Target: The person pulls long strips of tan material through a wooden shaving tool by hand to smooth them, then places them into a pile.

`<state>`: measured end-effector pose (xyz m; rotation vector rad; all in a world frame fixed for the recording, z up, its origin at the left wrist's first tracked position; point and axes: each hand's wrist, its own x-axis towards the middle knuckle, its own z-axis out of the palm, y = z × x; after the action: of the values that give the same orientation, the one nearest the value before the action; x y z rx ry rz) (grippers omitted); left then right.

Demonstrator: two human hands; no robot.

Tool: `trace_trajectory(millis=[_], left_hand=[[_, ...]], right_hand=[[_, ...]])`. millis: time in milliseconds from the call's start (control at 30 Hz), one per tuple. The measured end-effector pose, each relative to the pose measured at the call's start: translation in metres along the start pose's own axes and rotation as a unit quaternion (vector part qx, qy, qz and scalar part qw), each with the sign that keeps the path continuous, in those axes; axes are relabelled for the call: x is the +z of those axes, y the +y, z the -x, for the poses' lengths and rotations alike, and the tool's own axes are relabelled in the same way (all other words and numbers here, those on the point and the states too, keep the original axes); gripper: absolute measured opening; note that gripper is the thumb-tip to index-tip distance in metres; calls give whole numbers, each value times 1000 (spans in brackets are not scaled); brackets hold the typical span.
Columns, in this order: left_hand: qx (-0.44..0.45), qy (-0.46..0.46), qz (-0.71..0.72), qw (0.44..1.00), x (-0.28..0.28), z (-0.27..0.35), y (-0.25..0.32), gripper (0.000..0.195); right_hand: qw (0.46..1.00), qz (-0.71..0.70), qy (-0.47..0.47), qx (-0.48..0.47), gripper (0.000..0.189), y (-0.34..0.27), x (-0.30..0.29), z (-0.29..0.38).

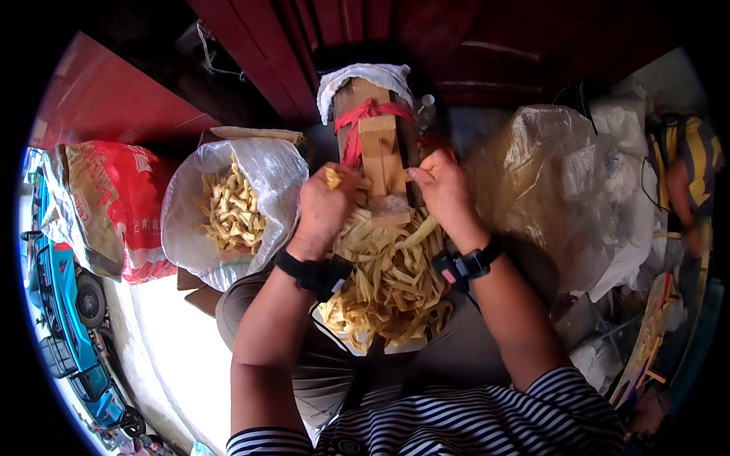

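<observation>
In my left hand (329,196) a folded piece of pale yellow strip (333,178) shows between the curled fingers. My right hand (446,185) is pinched at thumb and fingertips, close to the other side of a wooden block stand (381,145); a bit of strip seems to run from the pinch to the stand. A red cloth band (359,121) is tied around the stand's upper part. Below both hands lies a heap of long, flat, pale yellow strips (393,279), between my knees. What the strips are made of, I cannot tell.
On the left, an open translucent plastic bag (279,171) holds short knotted pieces (234,211). Beyond it stands a red printed sack (137,205). A white towel (365,74) drapes the stand's top. Plastic sheeting (542,188) lies right, near another person's arm (678,188). A blue vehicle (71,308) stands far left.
</observation>
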<state>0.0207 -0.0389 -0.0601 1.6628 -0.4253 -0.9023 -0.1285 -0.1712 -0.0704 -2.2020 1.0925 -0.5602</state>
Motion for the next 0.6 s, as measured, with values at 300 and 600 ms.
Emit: trace_trajectory(millis=[300, 600], left_hand=[[48, -2, 62, 997, -13, 23, 38, 24], [124, -120, 150, 974, 3, 57, 54, 25]], right_hand=[[832, -455, 216, -234, 9, -73, -131, 14], [954, -153, -13, -258, 17, -60, -66, 19]])
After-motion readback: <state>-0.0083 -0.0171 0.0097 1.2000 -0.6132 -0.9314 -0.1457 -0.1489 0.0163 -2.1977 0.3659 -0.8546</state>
